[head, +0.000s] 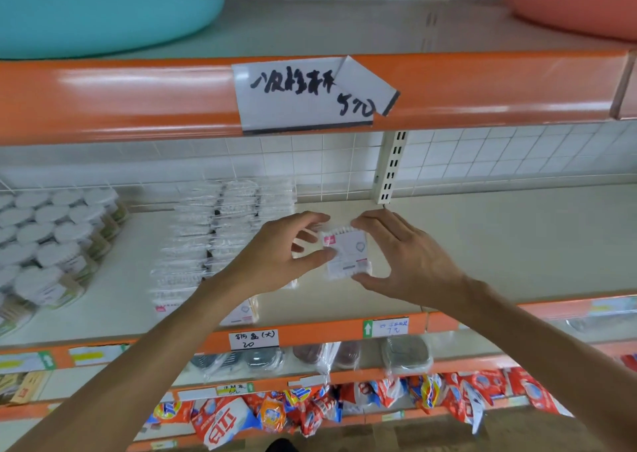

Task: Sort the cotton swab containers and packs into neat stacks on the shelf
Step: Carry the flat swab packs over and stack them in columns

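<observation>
Even, bright overhead lighting, slightly cool in tone. Broad glare streaks run along the glossy orange shelf edge (138,96); soft sheen marks the teal tub (103,6) at far left. Shadows are faint and diffuse beneath the upper shelf and under the forearms. Wide-angle distortion bows the shelf lines, strongest toward the left and right margins. Motion blur softens the stacked swab packs (220,231) and round containers (51,241); the handwritten label (303,96) remains fairly sharp.
</observation>
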Tool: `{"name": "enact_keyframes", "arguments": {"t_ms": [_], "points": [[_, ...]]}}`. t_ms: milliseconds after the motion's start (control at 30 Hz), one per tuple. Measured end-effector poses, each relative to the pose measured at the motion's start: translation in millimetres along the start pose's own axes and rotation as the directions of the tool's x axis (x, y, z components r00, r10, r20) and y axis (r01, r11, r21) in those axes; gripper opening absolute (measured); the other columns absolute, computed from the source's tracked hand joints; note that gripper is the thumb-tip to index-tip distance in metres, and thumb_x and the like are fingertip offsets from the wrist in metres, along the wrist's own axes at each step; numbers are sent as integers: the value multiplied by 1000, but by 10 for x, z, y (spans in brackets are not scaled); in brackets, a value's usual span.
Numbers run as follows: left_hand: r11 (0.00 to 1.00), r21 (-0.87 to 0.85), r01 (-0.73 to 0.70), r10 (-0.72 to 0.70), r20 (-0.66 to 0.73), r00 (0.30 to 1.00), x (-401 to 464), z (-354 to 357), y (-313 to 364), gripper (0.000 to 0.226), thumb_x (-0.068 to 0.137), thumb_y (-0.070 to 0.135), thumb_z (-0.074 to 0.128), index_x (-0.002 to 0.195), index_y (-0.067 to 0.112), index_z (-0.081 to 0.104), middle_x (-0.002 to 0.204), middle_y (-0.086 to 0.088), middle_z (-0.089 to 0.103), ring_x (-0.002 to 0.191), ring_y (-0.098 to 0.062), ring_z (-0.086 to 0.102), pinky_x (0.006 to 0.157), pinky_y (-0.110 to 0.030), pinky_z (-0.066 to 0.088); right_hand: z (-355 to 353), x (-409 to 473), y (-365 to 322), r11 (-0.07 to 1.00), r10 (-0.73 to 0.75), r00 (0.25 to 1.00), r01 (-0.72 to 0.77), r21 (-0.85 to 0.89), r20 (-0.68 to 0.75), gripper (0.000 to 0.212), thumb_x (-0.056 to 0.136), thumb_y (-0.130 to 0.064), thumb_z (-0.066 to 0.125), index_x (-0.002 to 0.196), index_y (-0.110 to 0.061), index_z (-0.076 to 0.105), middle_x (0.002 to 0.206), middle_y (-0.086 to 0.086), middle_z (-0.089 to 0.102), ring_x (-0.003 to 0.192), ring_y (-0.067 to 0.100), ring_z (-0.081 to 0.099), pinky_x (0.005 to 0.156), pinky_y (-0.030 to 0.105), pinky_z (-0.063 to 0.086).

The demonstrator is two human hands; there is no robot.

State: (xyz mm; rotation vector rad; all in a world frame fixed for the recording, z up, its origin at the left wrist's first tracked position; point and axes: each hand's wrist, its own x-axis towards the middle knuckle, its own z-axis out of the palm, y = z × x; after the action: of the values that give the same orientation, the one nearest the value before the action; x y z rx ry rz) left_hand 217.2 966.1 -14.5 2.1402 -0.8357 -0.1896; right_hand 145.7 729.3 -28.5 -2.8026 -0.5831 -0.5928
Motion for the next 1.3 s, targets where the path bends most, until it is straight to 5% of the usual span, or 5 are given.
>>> {"name": "enact_keyframes", "arguments": {"t_ms": [200, 367, 600, 933, 1300], "points": [[996, 62, -58, 60, -38, 997, 54, 33, 104, 31, 86, 24, 79, 115, 23, 69, 102, 12, 72, 80, 2, 68, 75, -24, 58, -126, -49, -77, 994, 67, 992, -75, 76, 106, 71, 80, -45, 76, 136, -22, 39, 133, -7, 44, 106, 15, 57, 74, 26, 53], [986, 127, -112, 112, 10, 994, -143, 10, 119, 30, 86, 23, 79, 114, 22, 70, 102, 14, 70, 82, 0, 67, 73, -23, 57, -222, -125, -186, 957, 99, 981, -140, 253, 167, 44, 92, -41, 70, 128, -25, 53, 122, -10, 64, 99, 4, 62, 75, 2, 44], [980, 188, -61, 57, 22, 998, -427, -32, -77, 41, 87, 27, 77, 125, 26, 64, 113, 14, 67, 100, 8, 61, 85, -13, 50, 73, -12, -266, 905, 84, 976, -159, 395, 202, 25, 92, -34, 71, 112, -21, 63, 103, -9, 70, 84, 6, 68, 74, 20, 55], [948, 300, 107, -58, -169, 984, -893, -308, -470, 41, 89, 23, 73, 128, 25, 62, 124, 10, 64, 117, -8, 58, 99, -32, 49, 585, 243, -308, 873, 134, 965, -222, 433, 225, 22, 89, -35, 73, 104, -23, 61, 94, -8, 69, 80, 14, 67, 73, 39, 57], [940, 296, 169, -112, -199, 974, -1135, -155, -625, 38, 89, 23, 71, 126, 27, 62, 119, 13, 60, 113, -4, 54, 91, -4, 35, 1038, 387, -486, 832, 217, 958, -282, 477, 189, 23, 86, -27, 75, 100, -16, 61, 99, -4, 58, 72, 13, 67, 72, 38, 56]]}}
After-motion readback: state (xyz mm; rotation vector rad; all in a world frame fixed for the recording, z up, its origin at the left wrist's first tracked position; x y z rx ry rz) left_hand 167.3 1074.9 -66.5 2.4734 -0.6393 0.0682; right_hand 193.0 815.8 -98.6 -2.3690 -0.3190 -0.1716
